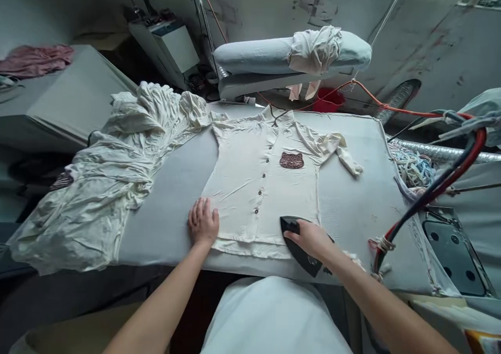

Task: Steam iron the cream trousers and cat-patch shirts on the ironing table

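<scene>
A cream button-up shirt [238,187] lies spread face up on the pale ironing table [168,202], its collar pointing away from me. Small dark buttons run down its front, and a patterned brown animal-shaped patch [291,160] sits on the chest. My right hand [311,237] grips a black iron [295,252], which rests on the lower right hem of the shirt. Flat at the shirt's lower left edge lies my left hand [203,222], fingers spread, partly on the fabric and partly on the table. The right sleeve is bent and creased.
Crumpled cream garments [117,171] are heaped at the table's left side. A padded sleeve board [258,54] stands behind the table with cloth bunched on it. Red and dark hoses [442,181] hang at the right. Behind the table is a red bucket [329,101].
</scene>
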`<state>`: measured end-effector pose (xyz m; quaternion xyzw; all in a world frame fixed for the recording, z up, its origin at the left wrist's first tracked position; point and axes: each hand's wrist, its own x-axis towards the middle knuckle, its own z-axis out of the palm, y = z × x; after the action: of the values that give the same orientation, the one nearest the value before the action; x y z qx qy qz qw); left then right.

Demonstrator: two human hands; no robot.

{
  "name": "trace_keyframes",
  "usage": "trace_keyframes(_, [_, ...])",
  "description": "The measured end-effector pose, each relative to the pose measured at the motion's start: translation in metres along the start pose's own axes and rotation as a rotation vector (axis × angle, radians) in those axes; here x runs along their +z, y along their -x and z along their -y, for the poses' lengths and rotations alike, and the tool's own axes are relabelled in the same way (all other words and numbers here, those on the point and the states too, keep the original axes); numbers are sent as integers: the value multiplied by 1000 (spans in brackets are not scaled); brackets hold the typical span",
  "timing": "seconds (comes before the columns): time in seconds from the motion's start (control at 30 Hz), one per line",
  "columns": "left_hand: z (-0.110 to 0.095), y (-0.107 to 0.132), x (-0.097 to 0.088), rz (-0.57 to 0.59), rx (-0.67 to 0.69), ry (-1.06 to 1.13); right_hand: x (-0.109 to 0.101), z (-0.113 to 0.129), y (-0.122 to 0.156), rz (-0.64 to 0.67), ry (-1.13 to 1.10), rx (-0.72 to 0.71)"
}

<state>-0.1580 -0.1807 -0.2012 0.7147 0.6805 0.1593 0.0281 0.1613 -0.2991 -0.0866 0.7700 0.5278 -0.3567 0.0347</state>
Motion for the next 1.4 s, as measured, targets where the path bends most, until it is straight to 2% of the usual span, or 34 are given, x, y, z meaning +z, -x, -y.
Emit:
trace_keyframes(0.1, [22, -3, -9, 3, -4, 40, 13, -27, 29, -46, -59, 162])
trace_keyframes(0.17, [34, -5, -19, 4, -73, 47, 9, -26, 44, 3, -99, 176])
trace_keyframes(0.2, [40, -6, -24, 13, -125, 44, 7, -16, 48, 34, -102, 152])
trace_keyframes(0.3, [62, -6, -37, 109, -218, 43, 9, 43, 46, 77, -74, 3])
trace_keyframes(0.37, [77, -6, -43, 212, -193, 80, 22, 92, 35, 122, -83, -118])
trace_keyframes(0.43, [91, -6, -47, 273, -176, 163, 42, 132, 22, 166, -44, -179])
trace_keyframes(0.53, [104, -4, -50, 264, -161, 238, 72, 167, 9, 176, 49, -189])
trace_keyframes(0.63, [110, -4, -51, 223, -112, 185, 86, 196, -3, 184, 15, -269])
trace_keyframes(0.7, [115, -8, -50, 240, -125, 206, 91, 230, -15, 188, 7, -353])
trace_keyframes(0.77, [126, -15, -50, 261, -200, 314, 98, 272, -28, 204, 58, -404])
trace_keyframes(0.8, [134, -19, -51, 240, -254, 377, 102, 292, -35, 219, 94, -411])
trace_keyframes(0.87, [150, -27, -52, 94, -344, 449, 108, 318, -44, 261, 148, -415])
trace_keyframes(0.9, [157, -32, -53, -13, -354, 443, 109, 320, -46, 273, 163, -408])
trace_keyframes(0.97, [158, -42, -53, -196, -264, 396, 105, 301, -42, 260, 165, -375])
trace_keyframes(1.03, [136, -50, -48, -242, -81, 423, 95, 253, -26, 219, 126, -284])
trace_keyframes(1.1, [88, -51, -39, -116, 141, 568, 82, 190, -2, 138, 39, -124])
trace_keyframes(1.2, [-22, -34, -18, 298, 526, 743, 61, 88, 34, -65, -122, 167])
trace_keyframes(1.27, [-104, -19, -4, 563, 803, 697, 47, 26, 49, -172, -255, 311])
trace_keyframes(1.33, [-179, -6, 11, 710, 1096, 557, 35, -29, 58, -215, -416, 398])
trace_keyframes(1.4, [-239, 3, 23, 758, 1368, 412, 26, -76, 65, -272, -536, 414])
